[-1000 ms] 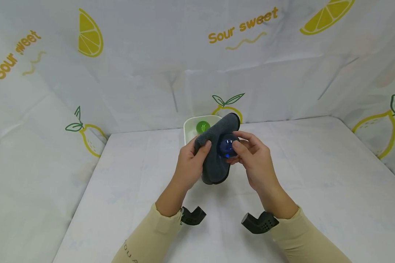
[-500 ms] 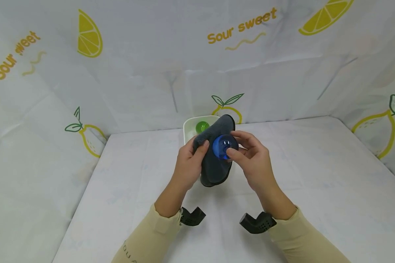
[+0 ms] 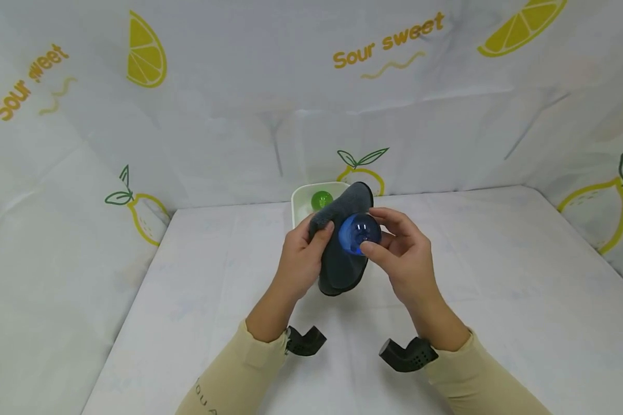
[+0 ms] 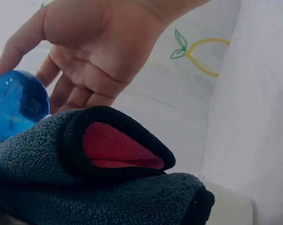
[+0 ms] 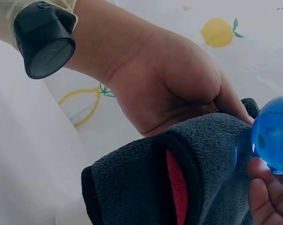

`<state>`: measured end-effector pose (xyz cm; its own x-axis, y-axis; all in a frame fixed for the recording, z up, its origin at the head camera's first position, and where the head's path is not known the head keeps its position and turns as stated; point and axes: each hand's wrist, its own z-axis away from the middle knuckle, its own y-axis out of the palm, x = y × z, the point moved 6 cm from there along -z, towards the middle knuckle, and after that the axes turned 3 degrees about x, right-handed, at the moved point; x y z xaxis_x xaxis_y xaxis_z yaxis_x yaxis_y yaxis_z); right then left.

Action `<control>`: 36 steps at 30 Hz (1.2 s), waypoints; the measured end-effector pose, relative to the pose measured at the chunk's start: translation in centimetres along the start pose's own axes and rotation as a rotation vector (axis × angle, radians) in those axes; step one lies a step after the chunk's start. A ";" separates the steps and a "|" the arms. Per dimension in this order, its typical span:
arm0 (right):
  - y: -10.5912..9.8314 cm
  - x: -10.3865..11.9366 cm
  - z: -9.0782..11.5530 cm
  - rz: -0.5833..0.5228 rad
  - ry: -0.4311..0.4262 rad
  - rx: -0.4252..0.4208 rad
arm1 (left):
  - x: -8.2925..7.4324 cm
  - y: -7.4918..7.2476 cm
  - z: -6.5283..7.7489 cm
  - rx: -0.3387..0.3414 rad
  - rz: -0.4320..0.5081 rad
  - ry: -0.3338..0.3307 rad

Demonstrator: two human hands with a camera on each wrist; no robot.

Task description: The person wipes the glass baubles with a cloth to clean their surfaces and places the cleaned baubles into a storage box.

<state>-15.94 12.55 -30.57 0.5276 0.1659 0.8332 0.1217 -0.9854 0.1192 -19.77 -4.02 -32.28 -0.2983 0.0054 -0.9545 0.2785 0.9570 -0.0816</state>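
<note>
A clear blue ball (image 3: 354, 231) is pinched between the thumb and fingers of my right hand (image 3: 407, 256). My left hand (image 3: 302, 253) grips a folded dark grey cloth (image 3: 341, 271) with black edging, its thumb on the near face. The ball lies against the cloth's right side in the head view. In the left wrist view a red inner side shows in the fold of the cloth (image 4: 47, 145), and the blue ball (image 4: 19, 105) sits just over it. Most of the left hand's fingers are hidden behind the cloth.
Behind the cloth stands a white tray (image 3: 297, 202) with a clear green ball (image 3: 321, 200) in it, partly covered by the cloth. A white sheet with lemon prints covers the table (image 3: 213, 300) and the wall behind. Black camera mounts (image 3: 409, 354) sit on both wrists.
The right hand has turned the blue ball against the cloth, its thumb shifting lower on the ball. The cloth has tipped slightly. The left hand keeps its grip.
</note>
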 end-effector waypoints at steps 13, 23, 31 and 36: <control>0.0 -0.8 0.0 0.185 -0.003 0.029 | -0.7 0.1 0.2 -0.009 0.035 0.025; 0.2 -0.5 0.0 0.534 -0.153 0.005 | -0.8 -0.1 0.2 -0.018 0.015 0.022; -0.7 -1.1 -0.2 0.395 -0.046 -0.077 | -0.7 0.3 0.2 0.074 0.131 -0.001; -1.3 -1.9 -0.2 0.234 0.158 -0.150 | -0.6 0.3 0.2 0.088 0.138 -0.012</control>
<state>-17.26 13.50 -32.22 0.3877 -0.0628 0.9196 -0.1192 -0.9927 -0.0176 -19.32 -3.75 -31.75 -0.2404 0.1313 -0.9618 0.3956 0.9181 0.0264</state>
